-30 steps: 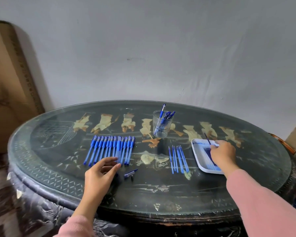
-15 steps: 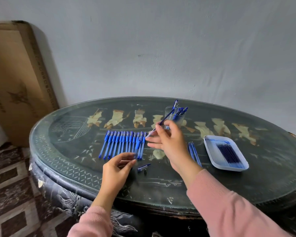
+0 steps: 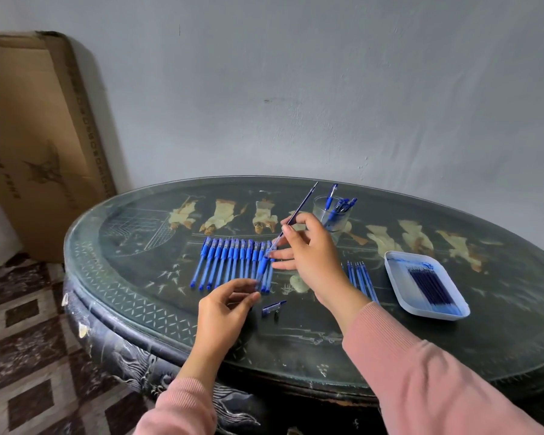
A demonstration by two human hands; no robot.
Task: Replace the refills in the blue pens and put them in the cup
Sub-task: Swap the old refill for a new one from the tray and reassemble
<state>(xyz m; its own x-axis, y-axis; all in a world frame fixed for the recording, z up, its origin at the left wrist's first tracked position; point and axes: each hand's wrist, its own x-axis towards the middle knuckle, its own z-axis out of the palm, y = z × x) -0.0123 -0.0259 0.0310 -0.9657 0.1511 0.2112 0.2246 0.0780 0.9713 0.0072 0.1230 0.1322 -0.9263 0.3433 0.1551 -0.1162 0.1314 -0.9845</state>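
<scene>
My right hand (image 3: 308, 252) pinches a dark blue refill (image 3: 299, 211), its lower end at the open top of a blue pen barrel (image 3: 262, 269). My left hand (image 3: 225, 306) holds that barrel by its lower end. Behind them lies a row of several blue pens (image 3: 230, 260) on the table. A loose pen cap (image 3: 274, 307) lies by my left hand. A clear cup (image 3: 333, 215) with several pens stands behind my right hand. A white tray (image 3: 401, 293) of dark refills sits at the right. Several used refills (image 3: 360, 279) lie beside my right wrist.
The round dark table (image 3: 296, 337) has a glass top with inlaid figures. A large cardboard box (image 3: 35, 136) leans on the wall at the left. Patterned floor tiles (image 3: 29, 356) show below the table's left edge.
My right hand took a refill from the tray and carried it left to the pen barrel. My left hand lifted the barrel off the table. The camera view shifted left.
</scene>
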